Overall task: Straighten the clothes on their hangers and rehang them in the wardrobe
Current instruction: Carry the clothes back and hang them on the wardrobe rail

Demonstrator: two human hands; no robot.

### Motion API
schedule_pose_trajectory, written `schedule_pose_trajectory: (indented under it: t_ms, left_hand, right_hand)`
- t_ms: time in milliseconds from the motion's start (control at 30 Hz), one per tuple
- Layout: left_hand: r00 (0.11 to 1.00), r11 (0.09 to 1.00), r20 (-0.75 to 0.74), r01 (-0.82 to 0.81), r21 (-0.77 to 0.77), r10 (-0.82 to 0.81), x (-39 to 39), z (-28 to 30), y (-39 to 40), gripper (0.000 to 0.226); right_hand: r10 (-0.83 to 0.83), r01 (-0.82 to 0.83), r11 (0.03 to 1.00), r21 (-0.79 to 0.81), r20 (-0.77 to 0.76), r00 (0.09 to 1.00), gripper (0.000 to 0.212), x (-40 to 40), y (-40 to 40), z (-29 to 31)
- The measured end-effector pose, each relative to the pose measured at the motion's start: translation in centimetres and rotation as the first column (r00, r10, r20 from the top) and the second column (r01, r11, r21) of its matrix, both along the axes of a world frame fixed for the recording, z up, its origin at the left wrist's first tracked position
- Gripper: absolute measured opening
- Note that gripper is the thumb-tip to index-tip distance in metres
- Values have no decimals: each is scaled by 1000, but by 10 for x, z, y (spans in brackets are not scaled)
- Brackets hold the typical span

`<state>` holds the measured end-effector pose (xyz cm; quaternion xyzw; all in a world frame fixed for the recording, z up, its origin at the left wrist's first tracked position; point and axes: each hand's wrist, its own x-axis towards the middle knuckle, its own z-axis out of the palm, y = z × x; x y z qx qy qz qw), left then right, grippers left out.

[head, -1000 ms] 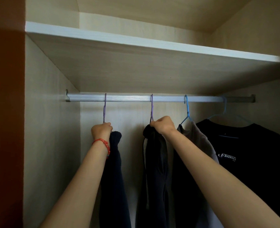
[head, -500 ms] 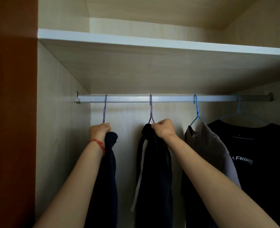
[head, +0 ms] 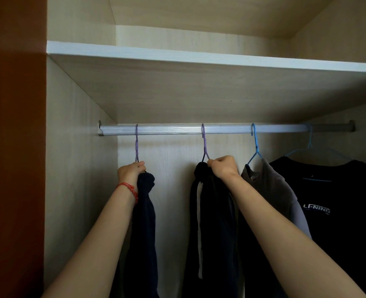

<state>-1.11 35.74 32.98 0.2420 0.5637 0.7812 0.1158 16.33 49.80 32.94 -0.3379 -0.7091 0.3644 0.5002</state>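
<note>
Up at rail (head: 225,129), both hands busy: left hand (head: 130,172) gripping navy garment (head: 145,211) bunched at neck of purple hanger (head: 136,145), right hand (head: 223,166) clutching black garment (head: 214,222) under second purple hanger (head: 204,143). Risk imo: tug sideways, hook pops off rail, or bunched cloth slides off. Count: four hangers, two purple, two blue (head: 255,145); four garments, incl grey top (head: 270,190) and black tee (head: 339,201); two hands

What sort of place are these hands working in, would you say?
Most likely a home wardrobe: a metal rail under a shelf, and a black T-shirt on a blue hanger.
</note>
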Motion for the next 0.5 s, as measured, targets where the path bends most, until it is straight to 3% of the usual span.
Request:
schedule_pose_trajectory:
  t_ms: [133, 200, 333, 500]
  left_hand:
    - [999, 1000, 44, 16, -11, -16, 2, 0, -4, 25]
    - [998, 1000, 63, 31, -2, -30, 5, -2, -6, 15]
    - [997, 998, 82, -2, 56, -3, 14, -1, -6, 34]
    - [997, 998, -41, -68, -11, 67, 18, 0, -3, 22]
  right_hand:
    - [4, -5, 1000, 11, 26, 1000, 22, 2, -2, 0]
    - [9, -9, 1000, 23, 41, 999, 29, 3, -3, 0]
    - [-17, 12, 998, 66, 75, 997, 20, 6, -9, 0]
    - [-85, 68, 988, 141, 117, 989, 28, 14, -20, -3]
